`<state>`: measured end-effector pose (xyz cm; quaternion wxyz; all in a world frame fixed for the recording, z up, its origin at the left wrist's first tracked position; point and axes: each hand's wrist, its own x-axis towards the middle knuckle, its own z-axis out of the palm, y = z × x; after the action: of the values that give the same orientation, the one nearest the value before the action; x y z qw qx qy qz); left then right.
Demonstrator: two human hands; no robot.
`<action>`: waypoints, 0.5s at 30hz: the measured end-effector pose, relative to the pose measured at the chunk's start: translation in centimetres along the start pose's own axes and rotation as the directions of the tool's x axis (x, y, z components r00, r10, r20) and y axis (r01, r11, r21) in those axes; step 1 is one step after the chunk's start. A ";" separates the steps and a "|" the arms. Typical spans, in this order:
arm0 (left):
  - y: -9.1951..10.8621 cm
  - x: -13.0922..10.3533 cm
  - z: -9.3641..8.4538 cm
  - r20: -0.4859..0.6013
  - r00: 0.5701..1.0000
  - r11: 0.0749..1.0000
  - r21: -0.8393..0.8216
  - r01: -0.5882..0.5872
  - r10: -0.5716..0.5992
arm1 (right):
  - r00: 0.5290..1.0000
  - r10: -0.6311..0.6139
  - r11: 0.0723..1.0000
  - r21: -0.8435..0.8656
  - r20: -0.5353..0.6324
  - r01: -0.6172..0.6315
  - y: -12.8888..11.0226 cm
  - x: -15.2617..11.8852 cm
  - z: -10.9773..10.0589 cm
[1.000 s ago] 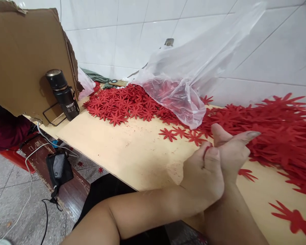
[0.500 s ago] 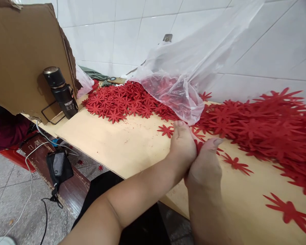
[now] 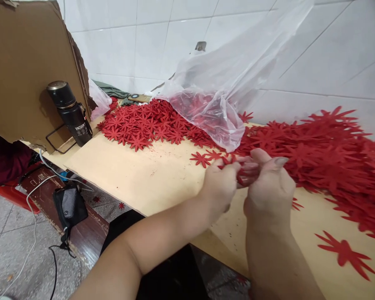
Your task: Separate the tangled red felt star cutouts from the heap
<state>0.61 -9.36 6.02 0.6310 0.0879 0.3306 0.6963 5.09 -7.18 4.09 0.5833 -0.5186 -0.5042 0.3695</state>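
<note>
My left hand (image 3: 220, 183) has its fingers closed on a red flower-shaped piece (image 3: 242, 178) above the tabletop. Close beside it, my right hand (image 3: 270, 179) curls round the same red material, its thumb raised; part of the material is hidden between the hands. Behind them a clear plastic bag (image 3: 218, 116) lies over red cut-out pieces. A big pile of red pieces (image 3: 331, 158) spreads to the right, and another heap (image 3: 143, 125) lies to the left. One single piece (image 3: 200, 159) rests left of my hands.
A black vacuum flask (image 3: 71, 116) stands by a cardboard sheet (image 3: 21, 71) at the left. Another loose red piece (image 3: 345, 253) lies on the tabletop (image 3: 128, 179) at right. Below are a small black bag (image 3: 70, 204) on a brown bench and cables.
My hands were pressed together and are now a little apart, the right one further right. More of the red material shows between them. The view has shifted slightly.
</note>
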 end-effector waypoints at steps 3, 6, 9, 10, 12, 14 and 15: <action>0.9 1.2 -0.4 -0.011 0.998 0.998 -0.010 0.062 -0.062 | 0.994 -0.087 0.996 0.016 0.072 0.086 0.5 -0.2 0.2; 1.1 2.2 -0.8 0.039 0.998 0.997 0.061 0.053 -0.056 | 0.986 -0.078 0.997 0.042 0.146 0.072 0.9 0.1 0.2; 1.5 2.8 -0.9 0.082 0.995 0.984 0.173 0.033 -0.048 | 0.985 -0.081 0.990 0.126 0.153 0.062 0.8 0.8 0.1; 1.7 2.9 -1.0 0.091 0.995 0.978 0.205 0.030 -0.050 | 0.987 -0.078 0.987 0.153 0.137 0.057 0.8 1.1 0.0; 2.0 3.0 -1.0 0.109 0.992 0.968 0.250 0.033 -0.062 | 0.993 -0.053 0.982 0.187 0.104 0.033 0.7 1.6 -0.1; 1.9 3.0 -1.1 0.136 0.988 0.963 0.267 0.034 -0.073 | 0.994 -0.007 0.979 0.203 0.110 -0.016 0.7 2.2 -0.2; 1.7 3.0 -1.2 0.153 0.984 0.961 0.273 0.043 -0.087 | 0.992 0.018 0.978 0.206 0.123 -0.043 0.7 2.5 -0.2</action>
<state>-2.03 -6.93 5.20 0.6608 0.2187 0.3716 0.6144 5.86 -4.67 3.90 0.5971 -0.4393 -0.4891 0.4597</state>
